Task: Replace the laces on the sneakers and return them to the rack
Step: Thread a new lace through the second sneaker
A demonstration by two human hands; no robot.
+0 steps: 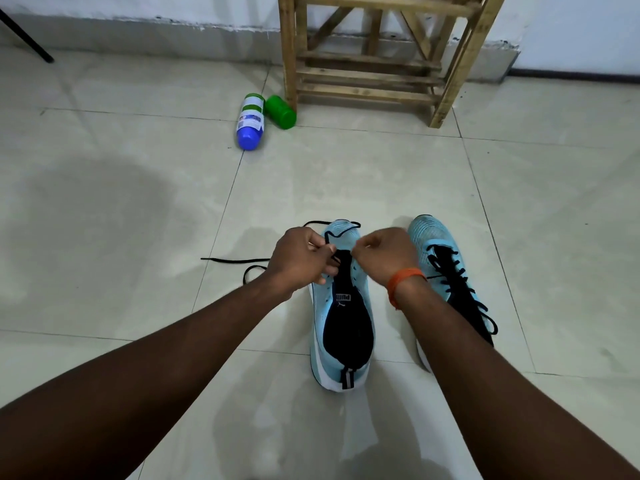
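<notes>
Head view: both hands meet over the unlaced sneaker (360, 284), low at six o'clock on the tiled floor (138, 209). Left hand (301, 258) pinches the black lace (235, 260), whose loose end trails off to nine o'clock. Right hand (384, 254) is curled tight at the eyelets; lace or upper, I cannot tell. The laced sneaker (434, 237) stands just beside it at three o'clock. The wooden rack (367, 77) stands at twelve, two bottles (251, 121) lying at its left foot.

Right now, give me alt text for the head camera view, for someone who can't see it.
A person's left hand and right hand pinch a black lace at the front eyelets of an unlaced light blue sneaker on the floor. Its laced twin sits to the right; a wooden rack, a blue-capped bottle and a green bottle are beyond.
</notes>
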